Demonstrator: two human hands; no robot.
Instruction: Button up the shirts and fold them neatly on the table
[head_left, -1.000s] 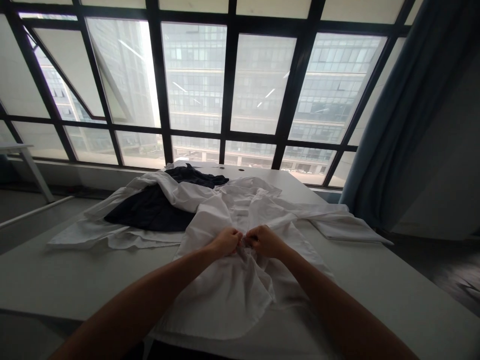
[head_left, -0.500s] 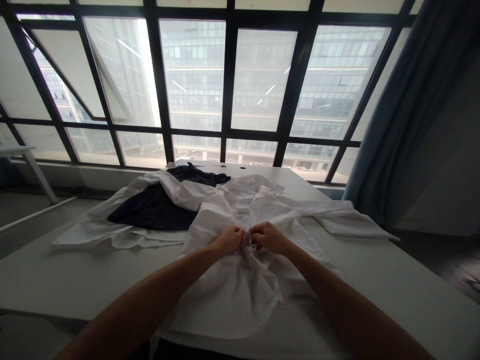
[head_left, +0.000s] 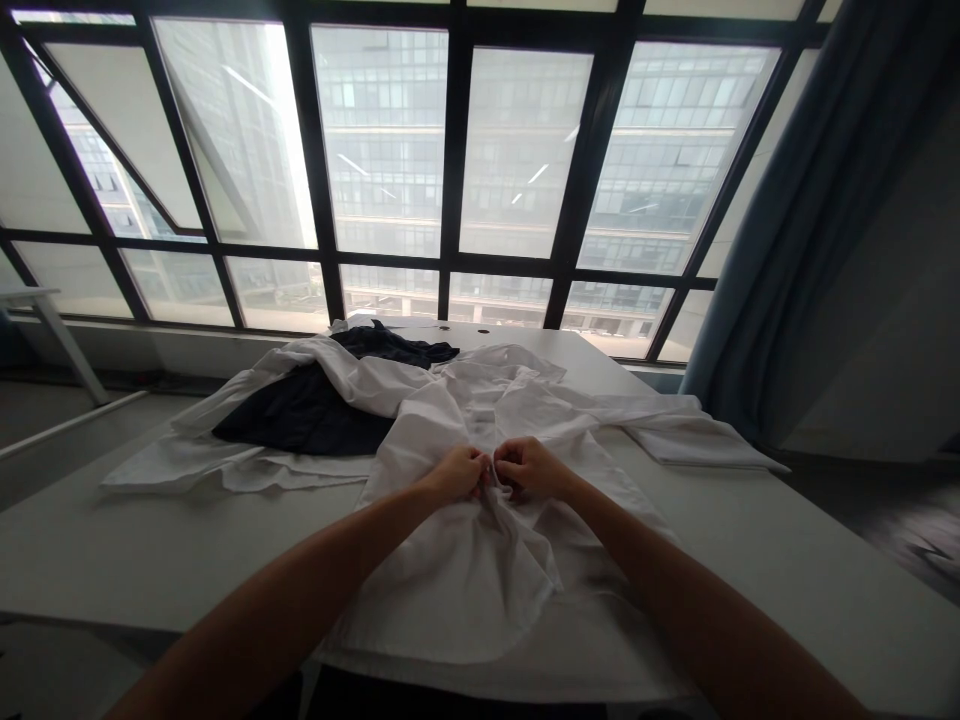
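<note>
A white shirt [head_left: 457, 590] lies spread over the table, its collar end away from me and its hem near the front edge. My left hand [head_left: 459, 474] pinches one front edge of it at the middle. Close beside, almost touching, my right hand [head_left: 529, 468] has its fingers closed on the cloth of the other front edge. Between the hands the fabric is gathered and lifted into folds. Any button there is too small or hidden to make out. One sleeve [head_left: 660, 410] stretches out to the right.
Dark navy clothing [head_left: 307, 415] lies left of the shirt, partly under white cloth, with another dark piece [head_left: 394, 345] farther back. The white table [head_left: 750, 540] reaches toward the windows. A blue curtain [head_left: 780, 240] hangs at right, and another white table [head_left: 60, 330] stands at far left.
My hands stay at the same spot on the shirt front. The right fingers have shifted slightly and curled in more. The view has moved a little.
</note>
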